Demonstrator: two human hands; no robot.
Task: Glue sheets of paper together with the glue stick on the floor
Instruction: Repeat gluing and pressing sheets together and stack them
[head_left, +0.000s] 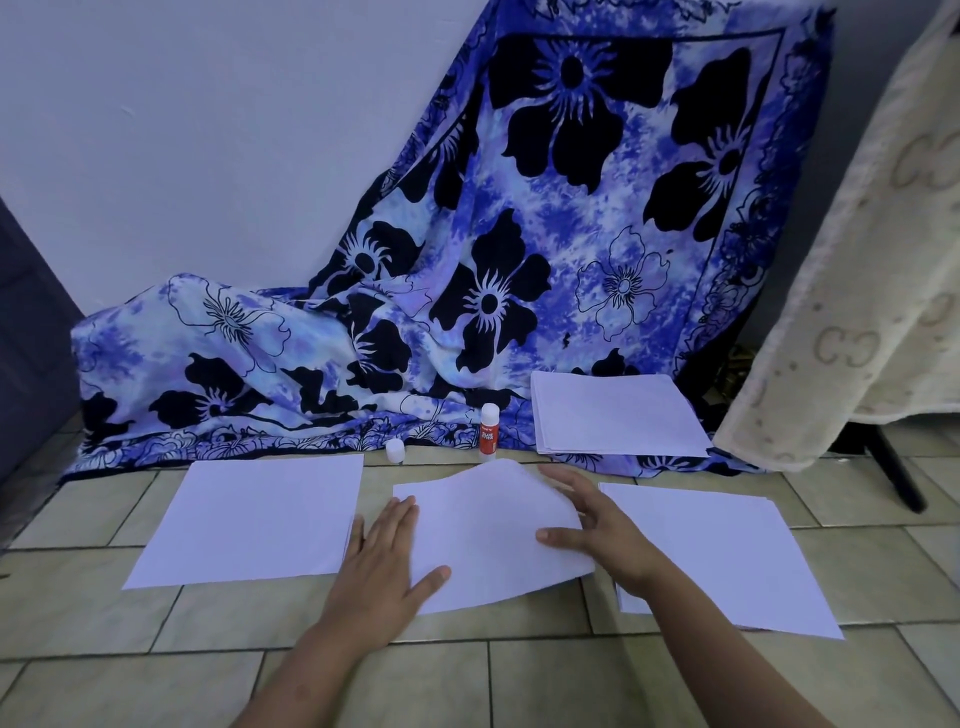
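Sheet (483, 540): white, lying on the tiled floor (467, 675) between both hands, its far edge bowed upward.
Left hand (379, 561): flat across the sheet's left edge, fingers straight, thumb resting on the paper, nothing gripped.
Right hand (602, 535): holds the sheet's right edge, thumb on top, fingers behind the lifted side.
Glue stick (488, 434): upright and uncapped just beyond the sheet, at the hem of the blue flowered cloth (519, 234).
Cap (395, 451): standing left of the stick.
Other paper: left sheet (249, 519), right stack (717, 556), far stack (618, 413) on the cloth.
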